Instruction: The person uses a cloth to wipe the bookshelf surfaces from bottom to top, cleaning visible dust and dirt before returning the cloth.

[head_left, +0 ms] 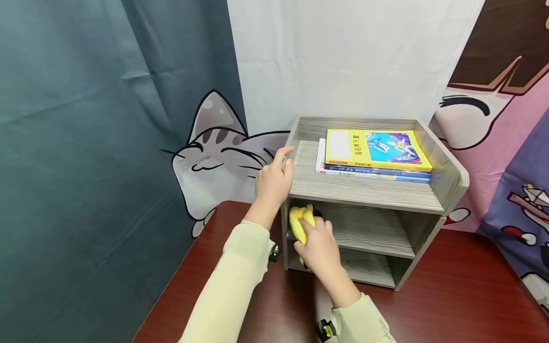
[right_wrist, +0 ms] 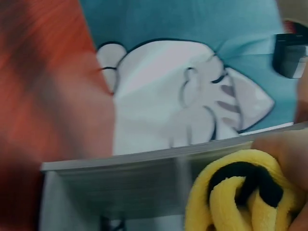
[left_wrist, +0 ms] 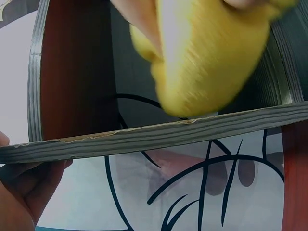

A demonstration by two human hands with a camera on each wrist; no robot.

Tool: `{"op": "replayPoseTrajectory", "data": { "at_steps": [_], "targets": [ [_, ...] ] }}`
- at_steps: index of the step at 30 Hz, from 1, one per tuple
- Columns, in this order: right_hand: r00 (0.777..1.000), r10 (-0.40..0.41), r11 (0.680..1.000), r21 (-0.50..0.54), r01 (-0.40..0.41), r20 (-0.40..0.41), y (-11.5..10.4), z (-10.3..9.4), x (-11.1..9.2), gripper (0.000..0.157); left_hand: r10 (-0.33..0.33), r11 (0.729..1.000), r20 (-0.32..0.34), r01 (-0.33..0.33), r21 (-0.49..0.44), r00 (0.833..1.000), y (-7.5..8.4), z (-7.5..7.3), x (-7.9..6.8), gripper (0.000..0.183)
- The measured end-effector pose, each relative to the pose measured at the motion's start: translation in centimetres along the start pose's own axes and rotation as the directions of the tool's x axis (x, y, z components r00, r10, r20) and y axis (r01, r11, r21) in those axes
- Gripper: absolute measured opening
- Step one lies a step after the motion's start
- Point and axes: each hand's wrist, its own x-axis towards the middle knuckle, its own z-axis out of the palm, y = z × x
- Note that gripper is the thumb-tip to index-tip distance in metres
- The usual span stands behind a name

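Note:
A small grey wood-grain shelf (head_left: 369,202) stands on the table. My left hand (head_left: 274,181) holds the upper part of its left side panel (left_wrist: 159,138); in the left wrist view the fingers lie along one face of that board. My right hand (head_left: 320,250) grips a soft yellow plush toy (head_left: 300,221) with black parts, at the left end of the middle compartment. Its fuzzy yellow side (left_wrist: 207,62) fills the upper left wrist view. Folded yellow and black pieces (right_wrist: 226,197) show in the right wrist view. The toy's full shape is hidden by the hand.
On the shelf's top board lies a stack of books, a yellow one (head_left: 377,147) uppermost. Dark red tabletop (head_left: 463,286) surrounds the shelf. Printed curtains hang behind, one with a cartoon cat (head_left: 210,162).

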Motion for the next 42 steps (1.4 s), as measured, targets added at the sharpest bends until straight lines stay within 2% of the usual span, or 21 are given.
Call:
{"op": "replayPoseTrajectory", "data": {
  "at_steps": [6, 12, 16, 19, 22, 24, 26, 28, 29, 31, 33, 34, 35, 36, 38, 39, 42],
  "targets": [
    [0.998, -0.048, 0.998, -0.032, 0.050, 0.051, -0.3, -4.9, -0.8, 0.050, 0.006, 1.000, -0.006, -0.006, -0.011, 1.000, 0.2, 0.0, 0.0, 0.033],
    [0.987, -0.157, 0.986, -0.051, 0.159, 0.039, 0.1, -10.4, -1.6, 0.051, 0.011, 1.000, -0.020, -0.011, -0.015, 1.000, 0.0, -0.1, -0.1, 0.033],
    [0.981, -0.190, 0.977, -0.091, 0.192, 0.025, 0.8, -14.4, -1.7, 0.052, 0.006, 1.000, -0.006, -0.006, -0.016, 1.000, 0.0, -0.3, -0.1, 0.034],
    [0.984, -0.176, 0.972, -0.158, 0.173, -0.005, 1.8, -17.5, -1.0, 0.054, -0.002, 1.000, 0.029, 0.003, -0.014, 1.000, 0.0, -0.4, 0.0, 0.034],
    [0.987, -0.152, 0.963, -0.232, 0.136, -0.052, 3.1, -20.1, 0.3, 0.054, -0.036, 0.999, 0.108, 0.039, -0.020, 0.994, 0.0, -0.9, 0.1, 0.038],
    [0.986, -0.141, 0.954, -0.279, 0.111, -0.087, 3.9, -21.4, 1.2, 0.052, -0.076, 0.996, 0.181, 0.085, -0.040, 0.981, 0.0, -1.3, 0.2, 0.049],
    [0.985, -0.134, 0.943, -0.319, 0.092, -0.112, 4.5, -22.5, 1.9, 0.049, -0.114, 0.984, 0.242, 0.144, -0.106, 0.963, -0.3, -1.6, 0.2, 0.063],
    [0.984, -0.129, 0.932, -0.355, 0.078, -0.124, 4.9, -23.3, 2.5, 0.049, -0.145, 0.950, 0.291, 0.215, -0.225, 0.946, -0.8, -1.7, -0.2, 0.075],
    [0.984, -0.127, 0.926, -0.372, 0.073, -0.123, 5.1, -23.6, 2.8, 0.050, -0.152, 0.918, 0.313, 0.251, -0.306, 0.937, -1.3, -1.7, -0.4, 0.080],
    [0.985, -0.125, 0.913, -0.404, 0.065, -0.122, 5.4, -23.9, 3.4, 0.052, -0.162, 0.827, 0.366, 0.329, -0.456, 0.916, -2.3, -1.5, -1.2, 0.089],
    [0.984, -0.132, 0.895, -0.442, 0.068, -0.116, 5.9, -23.8, 4.0, 0.054, -0.160, 0.737, 0.437, 0.402, -0.544, 0.885, -3.4, -1.2, -2.1, 0.098],
    [0.984, -0.138, 0.884, -0.463, 0.071, -0.112, 6.2, -23.7, 4.3, 0.054, -0.155, 0.706, 0.480, 0.437, -0.557, 0.864, -3.9, -0.9, -2.6, 0.102],
    [0.982, -0.152, 0.870, -0.487, 0.078, -0.115, 6.6, -23.4, 4.5, 0.053, -0.150, 0.694, 0.519, 0.463, -0.551, 0.842, -4.3, -0.5, -3.1, 0.106],
    [0.978, -0.170, 0.854, -0.513, 0.085, -0.120, 7.0, -23.2, 4.7, 0.052, -0.147, 0.699, 0.555, 0.483, -0.528, 0.819, -4.7, -0.1, -3.4, 0.110],
    [0.968, -0.211, 0.816, -0.570, 0.099, -0.135, 7.7, -22.6, 4.9, 0.048, -0.137, 0.721, 0.598, 0.494, -0.486, 0.789, -5.2, 0.7, -3.9, 0.115],
    [0.963, -0.229, 0.797, -0.595, 0.101, -0.143, 8.0, -22.3, 5.0, 0.044, -0.136, 0.735, 0.604, 0.489, -0.470, 0.785, -5.3, 1.1, -4.0, 0.116],
    [0.956, -0.257, 0.733, -0.673, 0.096, -0.144, 8.5, -21.4, 5.1, 0.029, -0.117, 0.779, 0.572, 0.432, -0.454, 0.812, -5.2, 2.0, -3.7, 0.107]
  ]
}}
